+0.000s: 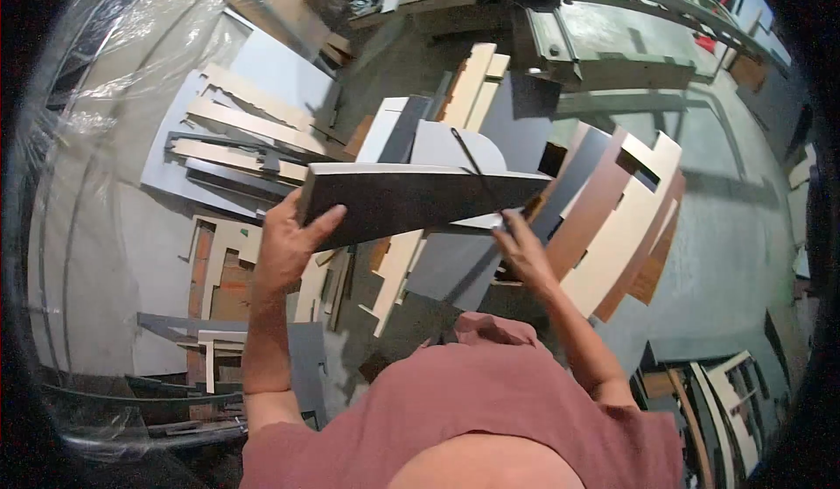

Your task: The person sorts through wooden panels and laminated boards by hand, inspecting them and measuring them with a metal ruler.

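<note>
A dark, tapering board (394, 202) with a pale top edge is held up in front of my body. My left hand (293, 240) grips its wide left end, thumb on the dark face and fingers behind. Near the narrow right end, my right hand (521, 248) is closed round the lower end of a thin dark rod (477, 164). The rod slants up to the left across the board and past its top edge. Whether my right hand also touches the board is hard to tell.
Cut panels and strips (612, 218) lie in piles beyond and to the right of the board. More offcuts (254, 130) rest on white sheets at the left. Clear plastic (114, 60) hangs at the far left. A metal frame (612, 3) crosses the back.
</note>
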### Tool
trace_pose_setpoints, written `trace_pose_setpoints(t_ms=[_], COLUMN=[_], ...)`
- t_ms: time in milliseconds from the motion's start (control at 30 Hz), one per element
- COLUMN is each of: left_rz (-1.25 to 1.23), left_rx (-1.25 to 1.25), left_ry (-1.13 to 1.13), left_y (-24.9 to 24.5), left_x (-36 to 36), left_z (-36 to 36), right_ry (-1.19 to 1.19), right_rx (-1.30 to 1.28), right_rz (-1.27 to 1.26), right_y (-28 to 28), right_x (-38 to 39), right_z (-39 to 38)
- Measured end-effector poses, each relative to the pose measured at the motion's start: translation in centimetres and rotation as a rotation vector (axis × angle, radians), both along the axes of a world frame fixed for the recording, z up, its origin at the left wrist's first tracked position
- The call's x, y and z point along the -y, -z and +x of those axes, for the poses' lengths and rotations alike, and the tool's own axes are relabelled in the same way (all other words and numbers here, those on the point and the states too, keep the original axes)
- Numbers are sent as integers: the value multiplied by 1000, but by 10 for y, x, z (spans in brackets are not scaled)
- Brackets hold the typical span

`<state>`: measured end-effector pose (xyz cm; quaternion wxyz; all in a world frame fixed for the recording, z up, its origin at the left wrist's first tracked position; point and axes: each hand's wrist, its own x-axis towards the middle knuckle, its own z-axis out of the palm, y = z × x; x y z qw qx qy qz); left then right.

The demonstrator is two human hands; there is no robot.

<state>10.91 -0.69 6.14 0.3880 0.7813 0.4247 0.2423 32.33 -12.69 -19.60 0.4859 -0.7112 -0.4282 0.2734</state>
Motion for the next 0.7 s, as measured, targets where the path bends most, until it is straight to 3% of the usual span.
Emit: trace_pose_setpoints(t_ms=[67,133,200,267,333,433,500,600,700], left_rz=[4,-22,-42,-65,-2,5,22,64,54], left_rx=[-93,-39,-60,-13,-139,-22,-57,-49,-55], left_ry=[1,131,153,186,194,133,42,84,35], left_y=[-4,-4,-6,-6,-10,-3,-2,0,5], left_x=[-7,-10,-9,-10,-7,-7,-8,-10,-13], left_z=[-1,3,8,7,12,10,9,6,2], right_ry=[1,-79,-155,-140,-110,-26,35,134,134], right_rx=[34,185,407,455,386,264,262,319,356], right_rz=[-183,211,208,274,249,180,17,-133,-520], right_y=[-85,-111,-147,-159,-143,-95,-51,30,111], right_x=[14,18,23,22,22,23,26,27,13], right_z=[2,-13,-27,-39,-34,-14,9,57,115])
